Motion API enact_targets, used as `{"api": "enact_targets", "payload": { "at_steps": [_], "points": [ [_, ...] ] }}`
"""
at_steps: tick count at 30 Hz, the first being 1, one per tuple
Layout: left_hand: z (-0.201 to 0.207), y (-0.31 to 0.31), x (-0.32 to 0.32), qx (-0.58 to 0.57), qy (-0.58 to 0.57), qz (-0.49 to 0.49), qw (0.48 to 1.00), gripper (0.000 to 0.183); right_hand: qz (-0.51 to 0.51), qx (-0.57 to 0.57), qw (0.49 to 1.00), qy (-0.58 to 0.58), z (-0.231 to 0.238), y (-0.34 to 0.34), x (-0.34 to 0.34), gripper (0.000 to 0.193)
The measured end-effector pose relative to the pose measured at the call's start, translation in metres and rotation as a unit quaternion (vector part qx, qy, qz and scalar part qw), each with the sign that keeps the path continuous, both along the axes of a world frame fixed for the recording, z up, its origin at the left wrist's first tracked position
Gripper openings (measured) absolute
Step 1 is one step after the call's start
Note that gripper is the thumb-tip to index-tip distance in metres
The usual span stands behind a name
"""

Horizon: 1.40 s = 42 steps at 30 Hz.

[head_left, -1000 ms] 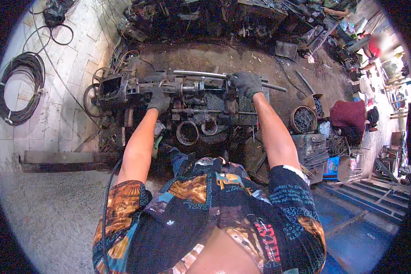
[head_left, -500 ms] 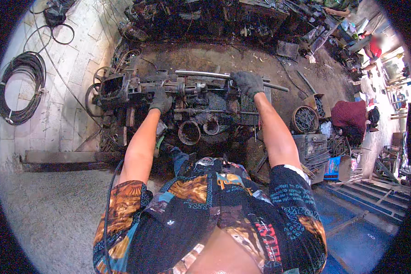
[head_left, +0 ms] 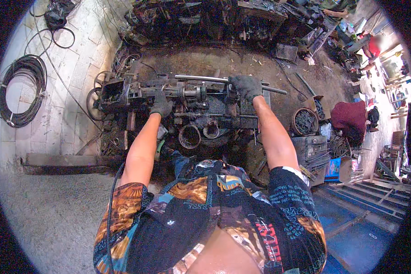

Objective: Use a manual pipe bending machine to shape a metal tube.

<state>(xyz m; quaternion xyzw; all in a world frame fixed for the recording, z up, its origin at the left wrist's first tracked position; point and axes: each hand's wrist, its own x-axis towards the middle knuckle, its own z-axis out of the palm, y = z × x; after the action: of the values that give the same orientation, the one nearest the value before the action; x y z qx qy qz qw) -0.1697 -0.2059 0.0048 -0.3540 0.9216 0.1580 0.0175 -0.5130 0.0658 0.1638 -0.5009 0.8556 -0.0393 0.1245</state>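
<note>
A dark, greasy machine (head_left: pixel 182 113) with a horizontal shaft and metal collars stretches in front of me. Over its right part lies a long metal rod (head_left: pixel 201 78), slightly slanted, sticking out on both sides of my right hand (head_left: pixel 246 87). That hand wears a dark grey glove and is closed round the rod. My left hand (head_left: pixel 161 104), gloved alike, is at the machine's left-middle part, just below the shaft. Its fingers reach up against dark metal, and what they grip is hard to make out. Two round metal openings, one a rusty ring (head_left: pixel 189 136), face me below the shaft.
A coiled black cable (head_left: pixel 22 91) lies on the pale tiles at left. To the right are a round bin of metal pieces (head_left: pixel 305 121), a dark crate (head_left: pixel 309 148) and a blue box (head_left: pixel 333 170). A person in maroon (head_left: pixel 348 119) bends at far right; another wears red (head_left: pixel 373 48).
The view has shifted very slightly. My right hand stays on the rod, at most a touch further left; my left hand has shifted a little at the machine. The rod keeps its place.
</note>
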Motion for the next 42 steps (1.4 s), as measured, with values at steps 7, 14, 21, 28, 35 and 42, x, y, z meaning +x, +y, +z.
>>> {"api": "enact_targets", "payload": {
  "at_steps": [7, 14, 21, 28, 35, 42],
  "points": [
    [0.016, 0.009, 0.001, 0.053, 0.002, 0.052, 0.997, 0.094, 0.043, 0.006, 0.998, 0.045, 0.010, 0.001, 0.008, 0.033],
    [0.004, -0.004, 0.001, 0.096, -0.011, 0.050, 0.994, 0.093, 0.043, 0.017, 0.996, 0.075, 0.001, -0.001, 0.004, 0.026],
    [0.008, 0.007, 0.001, -0.035, 0.054, 0.045, 0.997, 0.074, 0.004, 0.012, 0.999, 0.053, -0.002, -0.008, 0.005, 0.028],
    [0.024, 0.013, 0.002, -0.035, 0.050, 0.028, 0.998, 0.077, -0.043, 0.018, 0.998, 0.034, -0.001, -0.013, 0.007, 0.032],
    [-0.017, -0.006, 0.007, 0.009, 0.080, 0.059, 0.995, 0.070, -0.053, 0.017, 0.998, 0.031, 0.004, -0.014, 0.009, 0.032],
    [-0.063, -0.027, 0.010, -0.106, 0.013, -0.013, 0.994, 0.051, -0.026, 0.041, 0.998, 0.038, 0.009, -0.017, 0.011, 0.031]
  ]
}}
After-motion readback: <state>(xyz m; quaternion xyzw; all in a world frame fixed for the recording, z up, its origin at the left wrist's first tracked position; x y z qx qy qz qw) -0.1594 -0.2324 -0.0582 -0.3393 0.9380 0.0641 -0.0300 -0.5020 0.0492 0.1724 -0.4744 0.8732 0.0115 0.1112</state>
